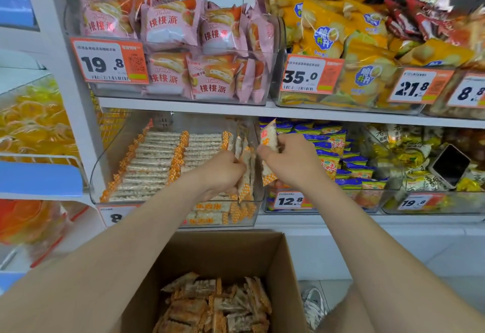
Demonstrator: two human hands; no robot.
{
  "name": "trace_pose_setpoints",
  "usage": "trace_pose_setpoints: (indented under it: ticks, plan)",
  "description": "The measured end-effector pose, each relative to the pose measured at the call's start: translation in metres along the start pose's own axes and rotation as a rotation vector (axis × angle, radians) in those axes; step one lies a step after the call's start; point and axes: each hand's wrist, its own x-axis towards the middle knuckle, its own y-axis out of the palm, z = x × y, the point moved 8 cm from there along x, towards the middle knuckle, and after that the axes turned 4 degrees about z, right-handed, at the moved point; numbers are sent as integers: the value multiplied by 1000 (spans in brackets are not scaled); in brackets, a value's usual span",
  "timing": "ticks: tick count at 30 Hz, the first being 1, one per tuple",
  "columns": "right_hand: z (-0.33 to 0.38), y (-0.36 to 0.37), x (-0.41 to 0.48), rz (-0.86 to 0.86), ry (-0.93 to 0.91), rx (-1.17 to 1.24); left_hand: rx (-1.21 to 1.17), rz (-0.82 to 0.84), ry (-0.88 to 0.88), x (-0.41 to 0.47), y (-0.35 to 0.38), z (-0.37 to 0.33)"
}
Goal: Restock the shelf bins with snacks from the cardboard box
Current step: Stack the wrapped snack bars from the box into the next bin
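Observation:
A clear shelf bin (105, 159) on the lower shelf holds rows of orange-and-white snack bars (154, 159). My left hand (223, 172) is inside the bin's right end, closed around several upright snack bars (246, 172). My right hand (291, 159) is just right of it at the bin's right wall, gripping a few more snack bars (269, 138) held upright. Below, an open cardboard box (278, 259) stands in front of the shelf with a loose pile of the same snack bars (215, 303) at its bottom.
Above is a bin of pink cake packs (170, 25) and a bin of yellow chip bags (341, 38). Right of my hands are blue-and-yellow packets (341, 159) and a phone (450, 166) lying on yellow packets. Orange candy bins (31, 122) stand at left. A shoe (313, 303) shows beside the box.

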Motion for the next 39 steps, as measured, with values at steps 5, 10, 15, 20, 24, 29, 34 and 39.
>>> trace_pose_setpoints:
  ticks: [5,10,15,20,24,29,34,39]
  plan:
    - [-13,-7,-6,29,32,12,348,-255,91,4,-14,-7]
    - [-17,-10,-7,73,35,10,563,-282,122,4,-2,-14]
    - [-17,-8,-5,100,13,23,518,-267,111,8,-2,-10]
    - [-13,-2,-3,117,-3,19,522,-202,215,16,-4,-20]
    - [-14,2,-3,148,6,35,636,-116,250,32,-5,-26]
    - [-17,6,0,183,33,10,625,-1,166,42,-2,-28]
    - [-17,6,2,184,43,16,482,63,67,45,-14,-28]
    - [-15,6,2,172,47,-13,873,22,91,46,1,-22]
